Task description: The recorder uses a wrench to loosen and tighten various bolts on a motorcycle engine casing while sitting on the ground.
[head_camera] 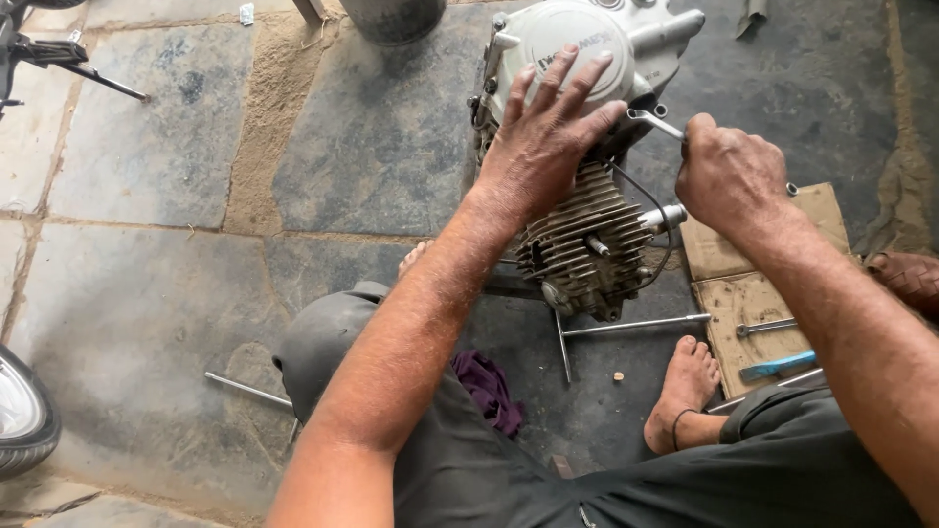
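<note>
Centrally in the head view, a small motorcycle engine (587,147) is seen standing on the stone floor (166,293) between the person's legs. Its pale grey rounded side cover (572,44) is shown uppermost in the picture, and a dark, grimy finned cylinder (582,240) is directed toward the person. The left hand (548,132) is laid flat on the side cover, fingers released and spread. The right hand (729,176) is clenched around the handle of a metal spanner (653,121), whose head is applied at the engine's right side. Loose metal rods (636,326) are laid on the floor beside a bare foot (685,386). A blue-handled tool (778,367) is rested on cardboard (753,293) to the right.
</note>
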